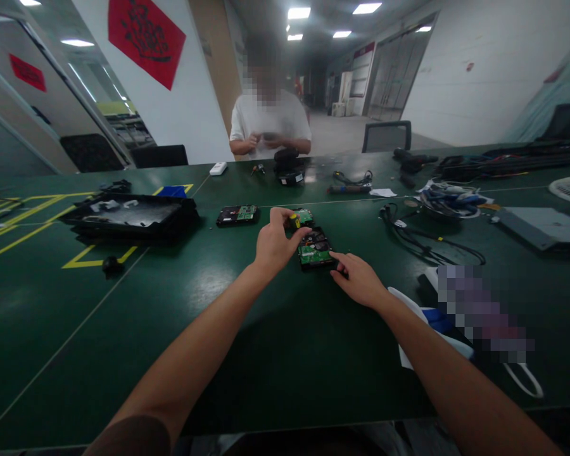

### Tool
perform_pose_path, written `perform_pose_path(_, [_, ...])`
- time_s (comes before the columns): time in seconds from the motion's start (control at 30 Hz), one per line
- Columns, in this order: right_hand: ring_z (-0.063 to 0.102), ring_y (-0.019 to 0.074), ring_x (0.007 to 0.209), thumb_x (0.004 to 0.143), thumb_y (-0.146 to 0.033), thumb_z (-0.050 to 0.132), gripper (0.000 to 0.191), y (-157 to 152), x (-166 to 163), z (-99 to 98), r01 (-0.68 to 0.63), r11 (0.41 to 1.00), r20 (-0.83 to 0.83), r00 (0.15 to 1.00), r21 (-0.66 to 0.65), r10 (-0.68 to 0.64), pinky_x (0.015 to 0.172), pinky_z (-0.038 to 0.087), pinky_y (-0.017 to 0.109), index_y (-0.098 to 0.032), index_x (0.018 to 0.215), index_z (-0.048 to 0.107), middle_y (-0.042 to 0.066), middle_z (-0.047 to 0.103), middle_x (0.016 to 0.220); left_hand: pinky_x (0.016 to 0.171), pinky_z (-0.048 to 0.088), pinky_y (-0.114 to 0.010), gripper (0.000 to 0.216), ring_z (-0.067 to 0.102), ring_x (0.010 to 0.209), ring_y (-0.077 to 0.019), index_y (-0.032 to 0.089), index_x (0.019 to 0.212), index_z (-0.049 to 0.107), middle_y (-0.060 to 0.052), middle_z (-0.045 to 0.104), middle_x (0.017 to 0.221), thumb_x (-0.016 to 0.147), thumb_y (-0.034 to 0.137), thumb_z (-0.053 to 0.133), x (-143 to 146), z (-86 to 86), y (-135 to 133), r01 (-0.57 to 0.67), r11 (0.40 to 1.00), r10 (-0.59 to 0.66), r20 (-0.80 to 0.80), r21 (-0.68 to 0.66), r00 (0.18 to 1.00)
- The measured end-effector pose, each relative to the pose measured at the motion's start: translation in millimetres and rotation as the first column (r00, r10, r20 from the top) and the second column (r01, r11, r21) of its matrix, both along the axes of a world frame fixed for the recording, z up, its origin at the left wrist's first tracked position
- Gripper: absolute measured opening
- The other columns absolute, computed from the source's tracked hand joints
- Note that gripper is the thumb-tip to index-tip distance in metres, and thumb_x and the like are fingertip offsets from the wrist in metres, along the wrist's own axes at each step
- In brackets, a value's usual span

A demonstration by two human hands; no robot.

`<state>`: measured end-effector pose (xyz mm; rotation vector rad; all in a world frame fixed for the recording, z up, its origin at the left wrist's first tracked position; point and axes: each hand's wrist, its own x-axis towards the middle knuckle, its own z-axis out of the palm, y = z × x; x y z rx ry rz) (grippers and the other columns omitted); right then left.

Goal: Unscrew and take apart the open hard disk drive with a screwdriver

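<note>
the left hand (274,242) pinches a yellow-and-black tool handle (294,221) near the far edge of a hard drive (315,254) on the green table (266,361); the right hand (356,278) meets the drive's right edge, grip unclear.

Bare left forearm (209,345) and right forearm (449,364) stretch up from the bottom of the frame toward its centre. The left hand (274,242) arches, thumb curving toward bent fingers; the right hand (360,280), lower and rightward, points its index finger (341,256) left.
</note>
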<state>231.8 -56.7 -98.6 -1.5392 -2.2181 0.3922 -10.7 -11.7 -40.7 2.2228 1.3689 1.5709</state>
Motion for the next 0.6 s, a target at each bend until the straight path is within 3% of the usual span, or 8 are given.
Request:
perform_pose_path(0.17, [0.060, 0.0225, 0.093, 0.095, -0.032, 0.058, 0.052, 0.4, 0.6, -1.4, -0.002, 1.000, -0.010, 1.000, 0.006, 0.002, 0.078, 0.046, 0.035, -0.022, 0.146, 0.053, 0.008, 0.066, 0.103, 0.088, 0.058, -0.040, 0.033, 0.067, 0.101, -0.0215, 0.024, 0.123, 0.055, -0.009, 0.065, 0.118, 0.092, 0.025, 0.068, -1.5, 9.5, -3.6, 0.058, 0.997, -0.050, -0.126, 0.060, 0.991])
perform_pose_path(0.4, [0.060, 0.0225, 0.092, 0.095, -0.030, 0.058, 0.052, 0.7, 0.7, -1.5, -0.013, 1.000, -0.002, 1.000, 0.020, 0.013, 0.078, 0.047, 0.035, -0.019, 0.145, 0.054, 0.008, 0.065, 0.102, 0.097, 0.055, -0.045, 0.037, 0.065, 0.114, -0.0260, 0.025, 0.130, 0.058, -0.010, 0.066, 0.126, 0.095, 0.011, 0.057, -5.1, 18.4, -4.7, -0.011, 0.999, 0.018, -0.220, 0.031, 0.975])
perform_pose_path(0.6, [0.060, 0.0232, 0.094, 0.095, -0.031, 0.057, 0.053, 0.2, 0.5, -0.1, -0.012, 1.000, 0.008, 1.000, 0.016, 0.011, 0.079, 0.047, 0.036, -0.019, 0.146, 0.053, 0.008, 0.066, 0.102, 0.087, 0.057, -0.044, 0.038, 0.072, 0.099, -0.0274, 0.022, 0.126, 0.051, -0.011, 0.073, 0.108, 0.093, 0.029, 0.067, -8.0, 12.2, 0.9, -0.080, 0.995, 0.070, -0.131, -0.066, 0.989])
